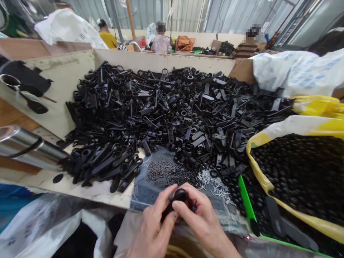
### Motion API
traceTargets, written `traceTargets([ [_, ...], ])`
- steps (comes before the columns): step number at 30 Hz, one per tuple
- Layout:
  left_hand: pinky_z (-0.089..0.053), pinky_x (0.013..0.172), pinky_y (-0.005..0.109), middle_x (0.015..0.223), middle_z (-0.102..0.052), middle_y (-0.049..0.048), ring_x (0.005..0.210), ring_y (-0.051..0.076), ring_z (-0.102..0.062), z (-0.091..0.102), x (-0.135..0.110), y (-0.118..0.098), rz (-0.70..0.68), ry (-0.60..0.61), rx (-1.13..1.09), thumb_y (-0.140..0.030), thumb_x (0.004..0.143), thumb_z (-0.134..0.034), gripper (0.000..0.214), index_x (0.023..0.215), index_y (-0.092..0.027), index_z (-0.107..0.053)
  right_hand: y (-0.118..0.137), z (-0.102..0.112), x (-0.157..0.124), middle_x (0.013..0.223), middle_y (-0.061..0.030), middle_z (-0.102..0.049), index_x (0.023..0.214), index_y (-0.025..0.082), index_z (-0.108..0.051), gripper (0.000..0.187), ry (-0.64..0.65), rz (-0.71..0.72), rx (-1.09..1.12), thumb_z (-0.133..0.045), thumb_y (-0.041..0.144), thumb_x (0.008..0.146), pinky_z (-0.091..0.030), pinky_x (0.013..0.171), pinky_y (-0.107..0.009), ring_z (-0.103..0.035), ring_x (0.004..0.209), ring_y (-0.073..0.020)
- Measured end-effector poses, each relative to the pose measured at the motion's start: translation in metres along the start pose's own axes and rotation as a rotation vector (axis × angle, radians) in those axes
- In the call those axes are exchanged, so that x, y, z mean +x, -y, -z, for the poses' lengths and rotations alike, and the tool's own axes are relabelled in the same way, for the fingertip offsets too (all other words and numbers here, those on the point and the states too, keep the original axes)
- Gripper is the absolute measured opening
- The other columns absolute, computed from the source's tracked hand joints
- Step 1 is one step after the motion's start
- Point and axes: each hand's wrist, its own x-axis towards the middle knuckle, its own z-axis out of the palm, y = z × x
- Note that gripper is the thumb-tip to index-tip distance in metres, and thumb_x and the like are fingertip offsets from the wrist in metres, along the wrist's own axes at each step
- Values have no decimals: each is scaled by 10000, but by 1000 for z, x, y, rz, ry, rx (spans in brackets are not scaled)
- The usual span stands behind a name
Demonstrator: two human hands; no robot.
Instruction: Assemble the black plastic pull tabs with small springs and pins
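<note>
Between both my hands is a black plastic part with a round ring end (180, 195), held over the front edge of the table. My left hand (157, 218) wraps its fingers round the part's long body. My right hand (199, 215) grips the ring end, its thumb pressed against it; the right fingertips are partly hidden. Just beyond my hands a dark cloth (145, 195) bears a heap of tiny dark pieces (166, 172) and a scatter of silver pins (215, 184). Similar black ringed parts (107, 161) lie in a group at the left.
A large pile of black parts (161, 104) fills the walled table. At right stand a yellow-edged bag of small black balls (301, 172) and a green tray edge (245, 200). A steel flask (29, 147) leans in at left. Several people sit at the far side.
</note>
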Motion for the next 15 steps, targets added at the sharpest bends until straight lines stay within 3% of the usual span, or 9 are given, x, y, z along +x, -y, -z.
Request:
traceTargets([
  [3,-625,917,367,1187,-815,79,930,230,-791,-4,1,0,30,-6,45,-367,1032,-466,541,1564,-269,-464,-6,-3,1,733,34,-497,767,214,-573,225,-52,17,-5,-615,331,954,-389,581,-247,-471,656,-144],
  [6,-581,1033,391,1352,-745,80,1160,239,-733,-2,1,-1,14,8,36,-329,1029,-478,567,1591,-285,-418,-9,0,7,743,24,-534,786,209,-609,200,-32,42,-24,-625,330,945,-410,588,-247,-495,657,-150],
  [8,-539,1099,397,1454,-672,73,1293,240,-655,4,1,-1,-52,3,32,-307,1003,-548,529,1529,-304,-487,-6,5,11,801,1,-606,829,206,-657,159,0,67,-21,-632,320,938,-433,624,-247,-539,703,-160],
  [11,-533,1100,397,1442,-641,89,1335,251,-606,16,-1,-3,-157,-131,128,-310,969,-631,408,1374,-281,-595,2,9,12,814,-3,-640,851,211,-684,148,2,61,17,-640,324,936,-437,630,-238,-551,713,-160],
  [13,-572,1028,376,1318,-693,93,1240,254,-656,21,-3,-3,-242,-158,215,-327,960,-649,287,1239,-258,-647,5,7,11,766,6,-618,823,210,-671,167,4,34,51,-655,337,930,-437,611,-229,-538,688,-156],
  [15,-613,883,324,1056,-752,62,1000,225,-728,21,-6,-1,-333,-122,287,-302,975,-613,127,1072,-246,-673,6,0,10,744,9,-601,814,205,-665,195,9,14,89,-674,364,928,-443,602,-223,-533,674,-154],
])
